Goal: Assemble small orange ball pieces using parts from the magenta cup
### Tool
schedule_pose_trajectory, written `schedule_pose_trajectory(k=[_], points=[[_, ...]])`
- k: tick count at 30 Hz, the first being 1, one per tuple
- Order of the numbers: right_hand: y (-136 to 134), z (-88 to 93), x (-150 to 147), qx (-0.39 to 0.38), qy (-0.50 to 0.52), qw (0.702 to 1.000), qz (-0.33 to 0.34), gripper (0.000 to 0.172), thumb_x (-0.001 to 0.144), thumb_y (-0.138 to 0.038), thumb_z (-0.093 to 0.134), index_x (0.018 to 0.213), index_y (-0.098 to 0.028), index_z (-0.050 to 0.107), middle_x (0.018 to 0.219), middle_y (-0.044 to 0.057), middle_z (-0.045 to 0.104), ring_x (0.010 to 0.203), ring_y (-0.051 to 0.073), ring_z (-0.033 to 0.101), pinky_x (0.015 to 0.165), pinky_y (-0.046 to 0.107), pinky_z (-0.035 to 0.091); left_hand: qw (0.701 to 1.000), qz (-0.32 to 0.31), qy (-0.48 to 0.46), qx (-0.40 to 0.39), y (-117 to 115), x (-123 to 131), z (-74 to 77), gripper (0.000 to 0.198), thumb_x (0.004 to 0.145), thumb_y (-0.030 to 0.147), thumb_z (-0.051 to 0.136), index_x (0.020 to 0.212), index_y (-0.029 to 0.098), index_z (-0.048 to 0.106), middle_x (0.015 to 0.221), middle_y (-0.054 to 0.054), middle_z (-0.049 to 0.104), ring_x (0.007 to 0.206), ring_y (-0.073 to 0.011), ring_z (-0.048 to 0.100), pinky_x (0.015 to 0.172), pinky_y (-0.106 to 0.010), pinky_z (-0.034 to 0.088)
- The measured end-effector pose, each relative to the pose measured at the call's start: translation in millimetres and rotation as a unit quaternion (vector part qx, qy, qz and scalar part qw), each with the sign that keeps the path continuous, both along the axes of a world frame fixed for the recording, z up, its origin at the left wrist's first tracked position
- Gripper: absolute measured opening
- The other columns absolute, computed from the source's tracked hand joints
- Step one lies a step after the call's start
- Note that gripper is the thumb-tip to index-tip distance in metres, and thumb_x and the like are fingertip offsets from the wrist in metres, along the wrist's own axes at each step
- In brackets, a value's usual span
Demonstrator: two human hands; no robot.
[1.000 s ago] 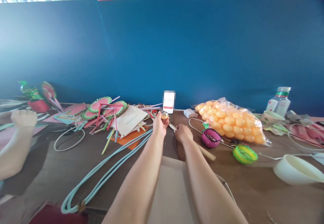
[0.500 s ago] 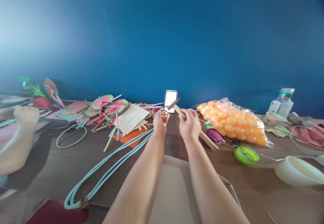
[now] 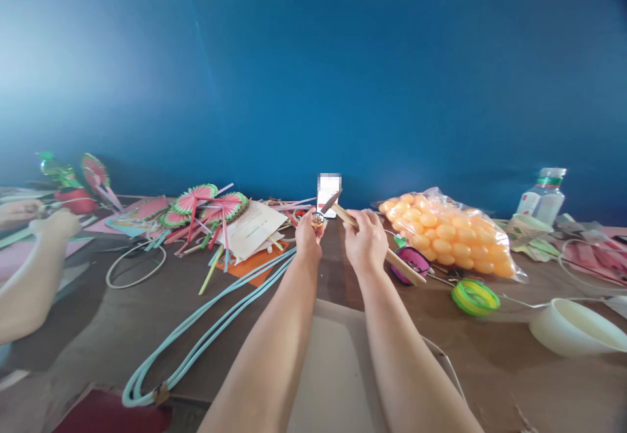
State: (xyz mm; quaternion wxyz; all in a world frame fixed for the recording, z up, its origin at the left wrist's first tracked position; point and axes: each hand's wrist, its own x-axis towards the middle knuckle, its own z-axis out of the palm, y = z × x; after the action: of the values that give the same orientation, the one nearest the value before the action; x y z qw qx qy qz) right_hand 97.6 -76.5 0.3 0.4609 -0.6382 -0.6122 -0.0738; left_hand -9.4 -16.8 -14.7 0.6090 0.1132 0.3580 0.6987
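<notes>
My left hand (image 3: pixel 308 234) is closed on a small round item (image 3: pixel 318 219) with a gold rim and a patterned top. My right hand (image 3: pixel 366 240) grips the wooden handle of a hammer (image 3: pixel 407 268); its dark, pointed metal head (image 3: pixel 332 202) is just right of the round item. Whether head and item touch is hard to tell. Behind both hands a phone (image 3: pixel 328 191) with a bright screen leans upright. A purple bowl-like container (image 3: pixel 410 264) lies beside the lower end of the handle.
Pink and green paper fans (image 3: pixel 196 199), a white sheet (image 3: pixel 252 229) and looped light-blue tubing (image 3: pixel 196 341) lie left. To the right are a bag of orange balls (image 3: pixel 448 234), a green-yellow coil (image 3: pixel 475 297) and a white bowl (image 3: pixel 578 328). Another person's arms (image 3: pixel 39 276) reach in at far left.
The hammer head has shifted slightly left and its handle end slightly right. The other person's hands have moved closer together. My left hand keeps its hold.
</notes>
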Motion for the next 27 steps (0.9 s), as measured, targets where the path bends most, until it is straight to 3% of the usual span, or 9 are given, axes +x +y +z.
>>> schedule_pose_trajectory(k=[6,11,27], points=[[4,-5.0,0,0.013,0.007,1.0,-0.017,0.03,0.084,-0.02,0.056,0.111,-0.026,0.068,0.11,0.007,0.065,0.097,0.024,0.058,0.08,0.034,0.042,0.997,0.022,-0.078,0.0,0,1,2.9,0.016,0.092,0.029,0.057,0.086,0.015,0.062,0.073,-0.002,0.061,0.061,-0.0076,0.06,0.065,-0.021,0.055],[6,-7.6,1,0.049,0.013,0.999,-0.018,0.028,0.083,-0.02,0.058,0.109,-0.025,0.069,0.108,0.008,0.065,0.095,0.023,0.058,0.079,0.033,0.042,0.992,0.03,-0.123,-0.004,3,1,1.7,0.018,0.09,0.031,0.061,0.084,0.013,0.059,0.075,-0.005,0.062,0.067,-0.0108,0.065,0.067,-0.023,0.059],[8,-12.2,-3,0.05,0.005,0.999,-0.004,0.026,0.082,-0.017,0.06,0.104,-0.026,0.07,0.102,0.007,0.066,0.091,0.023,0.058,0.078,0.034,0.043,0.997,0.021,-0.057,0.045,-1,4,0.0,0.021,0.087,0.03,0.065,0.077,0.013,0.058,0.071,-0.003,0.062,0.063,-0.0096,0.064,0.07,-0.023,0.058]])
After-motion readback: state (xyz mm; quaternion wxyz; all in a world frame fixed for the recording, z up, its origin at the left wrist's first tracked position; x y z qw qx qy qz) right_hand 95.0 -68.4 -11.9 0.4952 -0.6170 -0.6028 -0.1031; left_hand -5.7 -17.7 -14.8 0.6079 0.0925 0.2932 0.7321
